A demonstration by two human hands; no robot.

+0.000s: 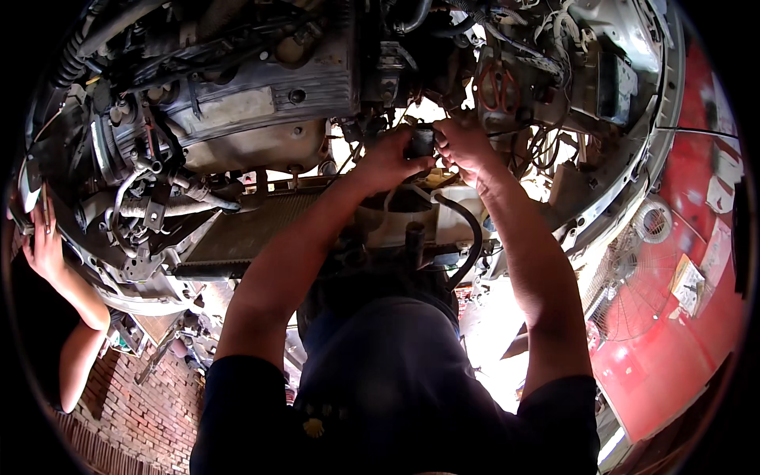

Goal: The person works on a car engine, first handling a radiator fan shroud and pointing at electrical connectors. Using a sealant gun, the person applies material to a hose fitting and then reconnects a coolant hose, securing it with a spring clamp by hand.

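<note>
Head view finds the left hand (393, 158) gripping a small dark block (423, 142) between thumb and fingers, while the right hand (467, 146) has its fingers bent in against the block's right side; whether they pinch it, I cannot tell. The block sits between the two hands over the front of an open engine bay, and its underside is hidden, so whether it is attached to anything below does not show. The work looks partway along: the front of the car is uncovered, leaving the radiator (253, 226) in plain sight, but the block is not yet let go. What is left is harder to judge, since nothing shows if the block is coming off or going on. Just below the hands, a black hose (477, 229) bends in a wide curve; its lower end is unclear. To the left lies the engine (261, 95), and to the right, orange-handled pliers (497, 85) rest untouched among the parts. Farther out, a co-worker's hand (46, 241) is at the bay's left edge, and a fan (625, 273) stands before a red panel (665, 372).
</note>
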